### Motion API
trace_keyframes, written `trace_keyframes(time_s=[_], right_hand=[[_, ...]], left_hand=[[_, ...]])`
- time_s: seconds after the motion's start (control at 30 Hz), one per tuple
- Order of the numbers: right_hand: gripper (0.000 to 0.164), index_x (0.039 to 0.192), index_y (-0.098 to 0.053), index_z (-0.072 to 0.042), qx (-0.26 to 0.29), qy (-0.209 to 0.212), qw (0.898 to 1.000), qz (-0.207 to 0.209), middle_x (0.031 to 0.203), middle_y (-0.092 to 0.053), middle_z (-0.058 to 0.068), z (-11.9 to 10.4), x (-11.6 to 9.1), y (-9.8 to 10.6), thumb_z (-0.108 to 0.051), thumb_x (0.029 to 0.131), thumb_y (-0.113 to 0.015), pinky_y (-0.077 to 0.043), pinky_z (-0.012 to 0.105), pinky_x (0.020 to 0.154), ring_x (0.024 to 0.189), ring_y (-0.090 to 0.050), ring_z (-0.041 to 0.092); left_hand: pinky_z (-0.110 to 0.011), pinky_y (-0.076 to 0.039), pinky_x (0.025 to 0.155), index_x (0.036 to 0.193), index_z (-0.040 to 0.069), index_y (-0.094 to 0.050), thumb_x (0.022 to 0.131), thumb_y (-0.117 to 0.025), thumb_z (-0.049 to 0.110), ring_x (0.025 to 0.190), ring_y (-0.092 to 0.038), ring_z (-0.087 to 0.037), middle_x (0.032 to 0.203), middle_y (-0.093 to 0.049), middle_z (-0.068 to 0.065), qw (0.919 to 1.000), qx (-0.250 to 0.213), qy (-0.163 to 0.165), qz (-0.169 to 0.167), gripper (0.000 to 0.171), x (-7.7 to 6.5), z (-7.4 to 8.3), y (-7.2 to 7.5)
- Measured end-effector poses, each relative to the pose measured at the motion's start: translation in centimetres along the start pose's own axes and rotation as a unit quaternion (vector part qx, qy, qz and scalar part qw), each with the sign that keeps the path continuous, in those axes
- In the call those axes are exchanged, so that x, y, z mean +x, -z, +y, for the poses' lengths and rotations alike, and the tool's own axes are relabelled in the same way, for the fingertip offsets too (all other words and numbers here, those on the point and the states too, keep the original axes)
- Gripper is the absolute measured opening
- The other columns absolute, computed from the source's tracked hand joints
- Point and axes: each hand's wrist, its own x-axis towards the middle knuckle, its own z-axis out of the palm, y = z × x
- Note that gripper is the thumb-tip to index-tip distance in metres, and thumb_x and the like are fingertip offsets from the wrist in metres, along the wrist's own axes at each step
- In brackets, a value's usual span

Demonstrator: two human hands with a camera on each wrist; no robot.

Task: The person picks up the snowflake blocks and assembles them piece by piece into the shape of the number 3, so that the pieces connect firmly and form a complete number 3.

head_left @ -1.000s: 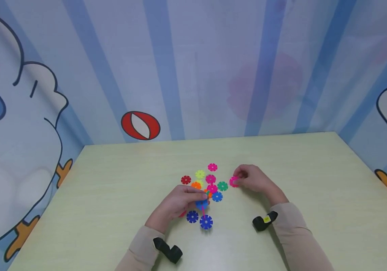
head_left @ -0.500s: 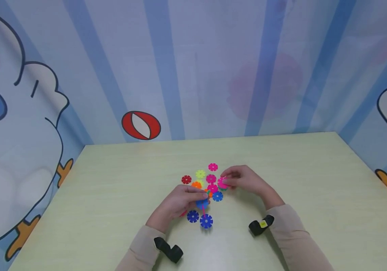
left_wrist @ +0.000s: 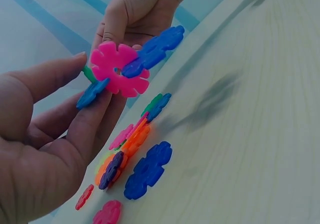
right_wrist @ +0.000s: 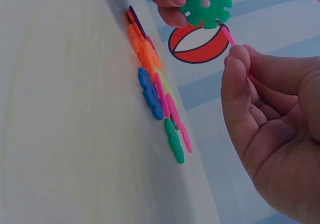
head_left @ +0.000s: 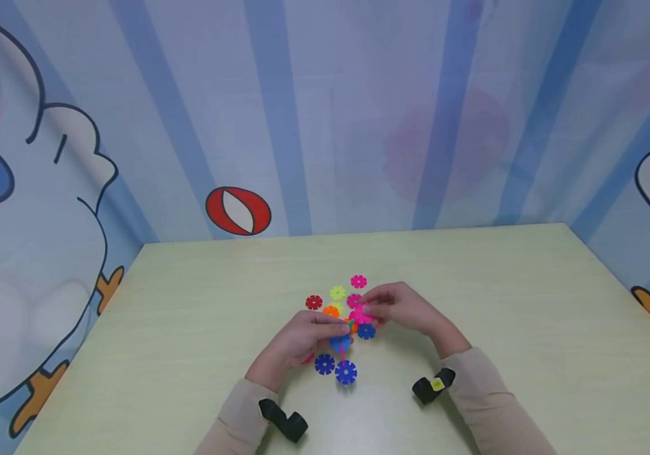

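Note:
My left hand (head_left: 308,333) pinches a cluster of joined snowflake discs: a green disc (right_wrist: 215,15), a light blue disc (left_wrist: 91,94), a pink disc (left_wrist: 106,61) and a dark blue disc (left_wrist: 159,49). Between the thumb and fingers of my right hand (head_left: 407,309) is another pink disc (right_wrist: 227,34), seen edge-on in the right wrist view. Its edge is at or very near the green disc's rim; whether it sits in a slot I cannot tell. Fingers hide part of both.
Loose snowflake discs lie on the pale table (head_left: 217,284) below and beyond the hands, among them a dark red disc (head_left: 313,302), a yellow disc (head_left: 337,292), a blue disc (head_left: 366,331) and a dark blue disc (head_left: 325,364). A printed backdrop (head_left: 353,126) stands behind.
My right hand has moved left with the pink disc, up to the cluster in my left hand. My left hand has stayed almost still.

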Motion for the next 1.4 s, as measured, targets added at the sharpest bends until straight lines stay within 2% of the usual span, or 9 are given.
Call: trace_keyframes(time_s=[0.4,0.8,0.97,1.2,1.4], right_hand=[[0.028,0.116,-0.065,0.002,0.009,-0.004,1.000,-0.008,0.082,-0.066,0.004,-0.2,0.0,-0.5,-0.014,0.094,-0.062,-0.057,0.032,0.072,0.070,-0.065,0.017],[0.025,0.113,-0.065,0.006,0.017,0.019,1.000,-0.018,0.081,-0.067,0.006,-0.2,0.0,-0.8,-0.010,0.094,-0.061,-0.057,0.033,0.069,0.067,-0.062,0.015],[0.025,0.112,-0.065,0.006,0.016,0.016,1.000,-0.007,0.081,-0.068,0.007,-0.2,0.0,-1.0,-0.010,0.093,-0.062,-0.057,0.032,0.069,0.066,-0.063,0.015],[0.022,0.109,-0.067,0.005,0.025,0.007,1.000,0.006,0.079,-0.069,0.005,-0.1,0.1,-1.3,-0.008,0.092,-0.063,-0.057,0.033,0.069,0.064,-0.063,0.014],[0.022,0.109,-0.067,0.007,0.035,0.010,0.999,0.005,0.079,-0.070,0.008,0.0,0.0,-1.4,-0.005,0.092,-0.062,-0.058,0.035,0.069,0.063,-0.063,0.014]], left_hand=[[-0.032,-0.055,0.087,0.115,-0.006,-0.067,0.090,-0.068,0.018,0.092,-0.071,-0.025,0.100,-0.072,-0.017,0.9998,-0.014,0.001,-0.011,0.035,0.2,-0.1,0.0],[-0.032,-0.055,0.087,0.115,-0.007,-0.066,0.091,-0.067,0.018,0.092,-0.071,-0.024,0.105,-0.070,-0.021,0.9997,-0.012,-0.001,-0.021,0.034,0.3,-0.2,0.1],[-0.030,-0.055,0.084,0.113,-0.006,-0.068,0.089,-0.069,0.020,0.088,-0.070,-0.020,0.102,-0.071,-0.018,1.0000,-0.006,-0.002,-0.006,0.035,0.4,-0.3,0.0],[-0.022,-0.052,0.074,0.108,-0.003,-0.072,0.087,-0.072,0.025,0.084,-0.062,-0.015,0.086,-0.071,-0.002,0.9993,0.026,-0.005,0.026,0.034,0.4,-0.4,-0.2],[-0.021,-0.052,0.073,0.106,-0.004,-0.072,0.088,-0.071,0.023,0.081,-0.063,-0.015,0.083,-0.071,-0.002,0.9992,0.026,-0.008,0.031,0.032,0.5,-0.5,-0.2]])
